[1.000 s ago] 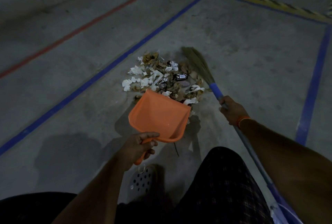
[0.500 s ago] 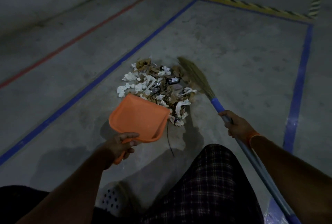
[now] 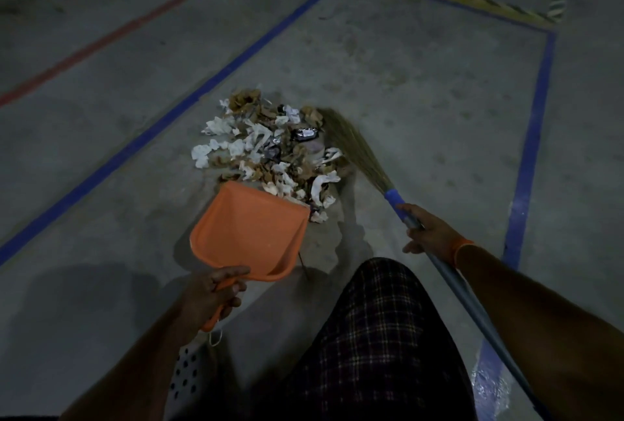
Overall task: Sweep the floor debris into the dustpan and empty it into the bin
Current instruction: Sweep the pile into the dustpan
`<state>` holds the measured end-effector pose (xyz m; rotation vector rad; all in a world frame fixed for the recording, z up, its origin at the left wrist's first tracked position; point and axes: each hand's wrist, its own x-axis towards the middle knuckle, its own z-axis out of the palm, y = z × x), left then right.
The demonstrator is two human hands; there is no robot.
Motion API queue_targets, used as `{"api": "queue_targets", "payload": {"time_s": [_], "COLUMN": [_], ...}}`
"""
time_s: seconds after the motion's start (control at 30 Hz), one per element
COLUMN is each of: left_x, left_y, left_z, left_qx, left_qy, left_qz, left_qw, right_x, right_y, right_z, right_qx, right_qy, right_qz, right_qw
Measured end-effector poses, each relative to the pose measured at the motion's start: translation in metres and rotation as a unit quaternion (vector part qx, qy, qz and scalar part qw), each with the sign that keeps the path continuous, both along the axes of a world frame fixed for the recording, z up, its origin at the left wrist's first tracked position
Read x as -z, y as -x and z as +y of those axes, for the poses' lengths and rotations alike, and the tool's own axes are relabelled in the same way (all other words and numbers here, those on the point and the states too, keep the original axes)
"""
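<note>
At lower left of the frame, the left hand point(image 3: 216, 292) grips the handle of the orange dustpan point(image 3: 251, 231), whose lip has moved back against the near edge of the debris pile point(image 3: 270, 147) at centre. At right, the right hand point(image 3: 430, 235) holds the broom point(image 3: 358, 147), bristles behind the pile. The sweep-in looks ready; the pan is empty.

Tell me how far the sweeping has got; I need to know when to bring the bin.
Done: the paper and leaf debris is gathered in one pile. In hand: the left hand holds the orange plastic dustpan at the pile's near edge, its pan looking empty, while the right hand grips the blue-handled grass broom beside the pile. Left: sweeping in and emptying; no bin is visible.
</note>
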<state>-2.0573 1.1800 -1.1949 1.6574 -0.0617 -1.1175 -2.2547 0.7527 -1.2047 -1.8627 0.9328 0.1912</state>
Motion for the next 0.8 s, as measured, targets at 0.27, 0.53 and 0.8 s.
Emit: {"api": "queue_targets", "payload": {"time_s": [0.27, 0.53, 0.8], "left_x": [-0.001, -0.001, 0.002], "left_y": [0.005, 0.012, 0.015], "left_z": [-0.008, -0.01, 0.001], "left_qx": [0.007, 0.011, 0.016], "left_qy": [0.004, 0.008, 0.005], "left_qz": [-0.006, -0.011, -0.007], "left_qw": [1.0, 1.0, 1.0], "right_x": [0.008, 0.017, 0.012], "right_y": [-0.017, -0.022, -0.04], "right_z": [0.016, 0.018, 0.009], "right_qx": [0.035, 0.058, 0.094], "right_qy": [-0.015, 0.021, -0.088], "right_qz": [0.02, -0.012, 0.028], "right_qw": [0.999, 0.998, 0.991]}}
